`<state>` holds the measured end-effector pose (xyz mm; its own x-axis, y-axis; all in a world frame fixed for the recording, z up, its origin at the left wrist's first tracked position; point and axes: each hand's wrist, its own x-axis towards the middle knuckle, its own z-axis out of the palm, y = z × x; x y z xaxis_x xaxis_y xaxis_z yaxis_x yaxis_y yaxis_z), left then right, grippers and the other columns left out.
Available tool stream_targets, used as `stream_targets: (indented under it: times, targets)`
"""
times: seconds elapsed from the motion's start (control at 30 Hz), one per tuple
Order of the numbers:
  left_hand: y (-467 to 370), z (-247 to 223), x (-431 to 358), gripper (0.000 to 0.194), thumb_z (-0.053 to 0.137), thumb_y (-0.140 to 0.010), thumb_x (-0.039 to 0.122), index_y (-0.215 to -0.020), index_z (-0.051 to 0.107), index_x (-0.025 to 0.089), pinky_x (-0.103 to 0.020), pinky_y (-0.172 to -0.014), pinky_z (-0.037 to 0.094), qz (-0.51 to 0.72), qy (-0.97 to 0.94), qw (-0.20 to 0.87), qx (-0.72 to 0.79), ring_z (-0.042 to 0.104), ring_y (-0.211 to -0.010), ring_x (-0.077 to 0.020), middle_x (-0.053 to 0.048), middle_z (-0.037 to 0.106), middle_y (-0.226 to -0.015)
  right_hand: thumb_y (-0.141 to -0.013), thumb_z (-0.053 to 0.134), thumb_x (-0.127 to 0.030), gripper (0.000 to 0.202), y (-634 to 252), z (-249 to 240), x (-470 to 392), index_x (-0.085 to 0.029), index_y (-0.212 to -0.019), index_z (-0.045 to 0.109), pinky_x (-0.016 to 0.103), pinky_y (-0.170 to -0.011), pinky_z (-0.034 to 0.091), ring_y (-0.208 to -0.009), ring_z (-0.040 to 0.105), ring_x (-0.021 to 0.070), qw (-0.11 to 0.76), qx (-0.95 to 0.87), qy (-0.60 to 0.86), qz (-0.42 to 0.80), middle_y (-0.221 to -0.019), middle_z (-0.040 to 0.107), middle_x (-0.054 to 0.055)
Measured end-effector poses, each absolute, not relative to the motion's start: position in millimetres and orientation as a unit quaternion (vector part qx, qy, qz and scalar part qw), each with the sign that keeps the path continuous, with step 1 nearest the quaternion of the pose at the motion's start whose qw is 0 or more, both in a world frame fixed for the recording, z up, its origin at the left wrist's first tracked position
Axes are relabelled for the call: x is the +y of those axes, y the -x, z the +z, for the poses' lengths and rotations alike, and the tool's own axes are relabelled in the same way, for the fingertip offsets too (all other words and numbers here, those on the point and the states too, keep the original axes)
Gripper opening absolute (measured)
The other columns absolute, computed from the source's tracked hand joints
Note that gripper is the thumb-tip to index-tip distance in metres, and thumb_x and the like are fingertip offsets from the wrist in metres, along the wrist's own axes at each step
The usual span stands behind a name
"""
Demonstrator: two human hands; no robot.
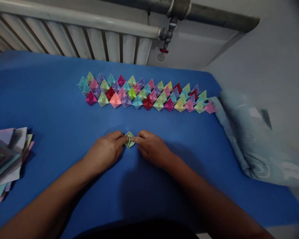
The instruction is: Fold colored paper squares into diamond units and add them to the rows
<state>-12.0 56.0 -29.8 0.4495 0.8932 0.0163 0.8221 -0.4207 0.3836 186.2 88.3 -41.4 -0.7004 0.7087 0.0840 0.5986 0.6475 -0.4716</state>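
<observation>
A small pale green paper boat [130, 139] lies on the blue surface between my two hands. My left hand [106, 149] pinches its left corner, with the fingers curled together. At the opposite corner, my right hand [153, 147] presses in with a fingertip, its other fingers bent beneath. The fingertips cover both ends of the boat. Beyond my hands, several finished-looking paper boats [148, 103] in pink, green, blue, purple, red and yellow sit close together in long rows.
A stack of coloured square paper [8, 172] rests at the left edge. To the right lies a rolled light blue blanket [259, 142]. A white radiator [94, 41] and a dark pipe [214, 16] with a red-handled valve [163, 50] run along the back of the blue surface [52, 109].
</observation>
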Motion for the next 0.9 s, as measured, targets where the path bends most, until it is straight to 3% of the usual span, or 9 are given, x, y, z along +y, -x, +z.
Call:
stream_targets:
  times: [0.17, 0.53, 0.6, 0.77, 0.9]
  targets:
    - [23, -33, 58, 0.029, 0.042, -0.09, 0.017, -0.099, 0.069, 0.023, -0.025, -0.072, 0.051, 0.186, -0.824, 0.184, 0.503, 0.062, -0.079, -0.014, -0.004, 0.064, -0.092, -0.088, 0.048, -0.007, 0.029, -193, -44, 90, -0.023, -0.1, 0.069, 0.023, -0.072, 0.043, -0.078, 0.053, 0.0126, 0.207, -0.871, 0.357, 0.265, -0.087, 0.055, 0.002]
    - [15, -30, 56, 0.026, 0.044, -0.09, 0.014, -0.096, 0.069, 0.018, -0.03, -0.063, 0.05, 0.063, -0.875, 0.104, 0.469, 0.063, -0.082, -0.0214, -0.008, 0.067, -0.091, -0.089, 0.046, -0.01, 0.022, -186, -41, 87, -0.017, -0.09, 0.068, 0.025, -0.064, 0.039, -0.072, 0.049, 0.015, 0.1, -0.918, 0.346, 0.165, -0.082, 0.056, 0.005]
    - [19, -32, 58, 0.027, 0.043, -0.089, 0.012, -0.098, 0.068, 0.018, -0.029, -0.066, 0.051, 0.103, -0.872, 0.122, 0.463, 0.064, -0.083, -0.0202, -0.007, 0.067, -0.093, -0.086, 0.048, -0.009, 0.023, -188, -42, 89, -0.018, -0.091, 0.068, 0.025, -0.068, 0.042, -0.075, 0.052, 0.0144, 0.144, -0.904, 0.344, 0.21, -0.084, 0.058, 0.004]
    - [25, -32, 59, 0.025, 0.044, -0.087, 0.012, -0.098, 0.066, 0.016, -0.026, -0.072, 0.051, 0.26, -0.825, 0.135, 0.483, 0.064, -0.079, -0.0141, -0.005, 0.066, -0.094, -0.081, 0.046, -0.01, 0.023, -193, -50, 99, -0.019, -0.084, 0.068, 0.024, -0.07, 0.045, -0.072, 0.056, 0.0119, 0.358, -0.775, 0.395, 0.339, -0.077, 0.06, 0.0]
    - [16, -27, 53, 0.016, 0.052, -0.088, 0.024, -0.096, 0.064, 0.016, -0.025, -0.066, 0.049, 0.259, -0.829, 0.135, 0.476, 0.061, -0.072, -0.0133, -0.003, 0.062, -0.087, -0.078, 0.05, -0.019, 0.017, -191, -58, 108, -0.019, -0.078, 0.067, 0.024, -0.061, 0.042, -0.063, 0.051, 0.0108, 0.41, -0.67, 0.468, 0.404, -0.071, 0.056, -0.001]
